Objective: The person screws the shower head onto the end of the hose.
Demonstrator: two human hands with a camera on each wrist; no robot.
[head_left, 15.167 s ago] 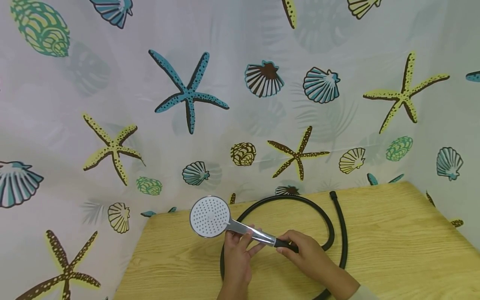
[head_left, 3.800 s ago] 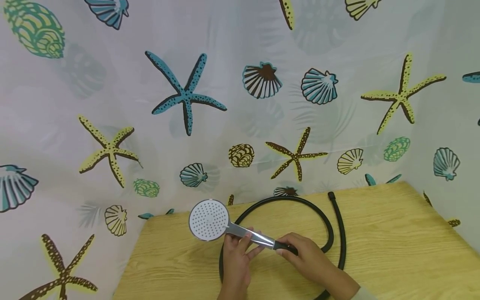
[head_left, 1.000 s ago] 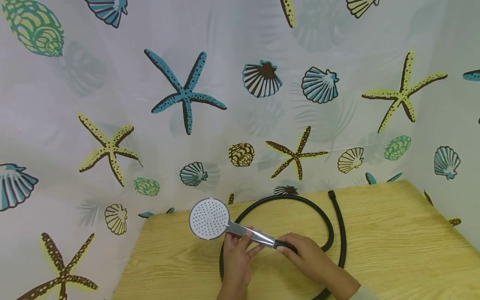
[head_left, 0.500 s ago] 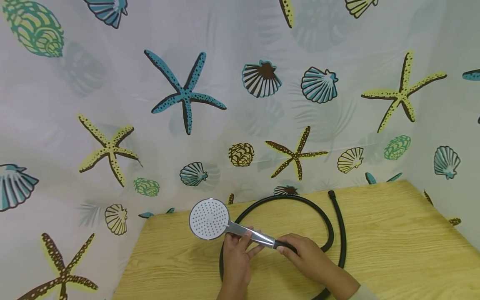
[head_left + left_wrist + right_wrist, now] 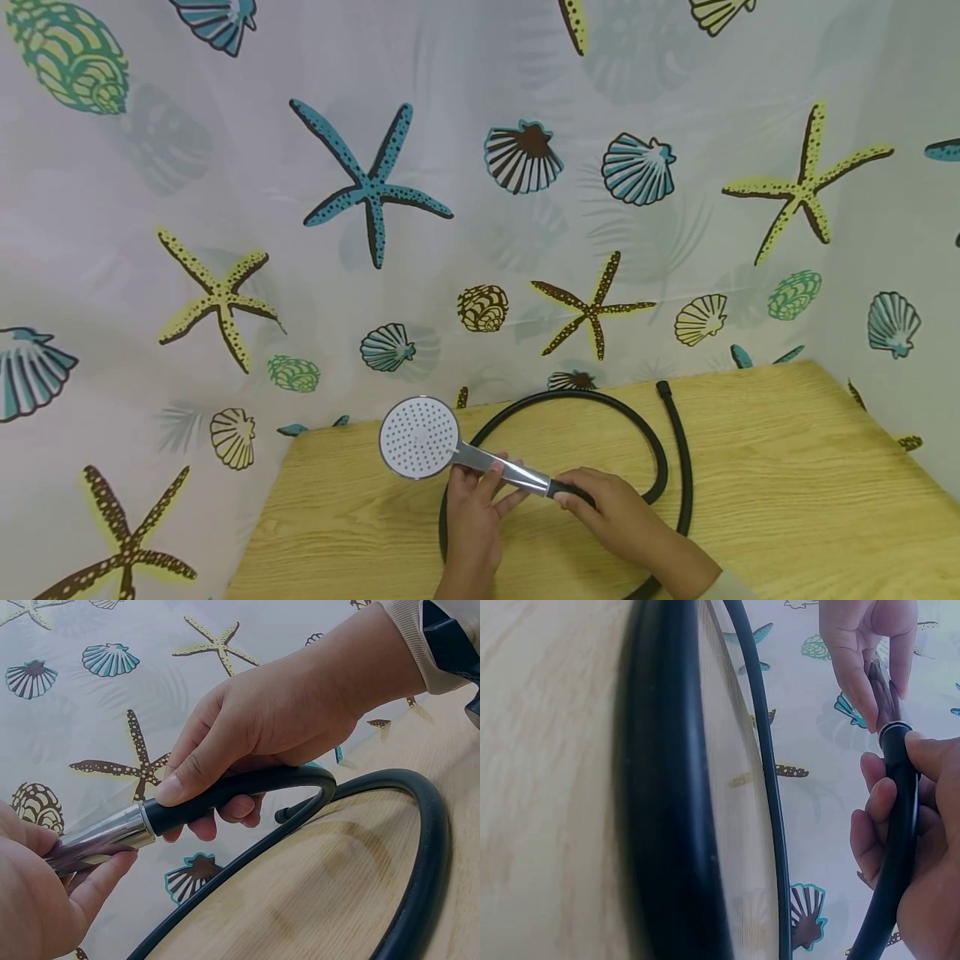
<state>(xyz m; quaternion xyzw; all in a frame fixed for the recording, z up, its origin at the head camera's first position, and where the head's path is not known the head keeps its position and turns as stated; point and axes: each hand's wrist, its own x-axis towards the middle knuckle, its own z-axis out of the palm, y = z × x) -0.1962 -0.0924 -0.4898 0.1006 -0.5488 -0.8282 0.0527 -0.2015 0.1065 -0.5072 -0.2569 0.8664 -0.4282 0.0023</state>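
A shower head (image 5: 418,437) with a white dotted face and a chrome handle is held above the table, its face toward the head camera. My left hand (image 5: 474,521) grips the chrome handle, thumb in front and fingers behind. At the handle's lower end, my right hand (image 5: 611,508) grips the black end of the shower hose (image 5: 573,492), thumb along it and fingers curled beneath. In the left wrist view the black hose end (image 5: 187,810) meets the chrome handle (image 5: 105,838) with no visible gap. Whether it is threaded on, I cannot tell.
The hose (image 5: 660,450) loops over the wooden table (image 5: 787,467), its free end (image 5: 664,388) lying near the back edge. A white curtain (image 5: 450,75) printed with starfish and shells hangs behind and at both sides.
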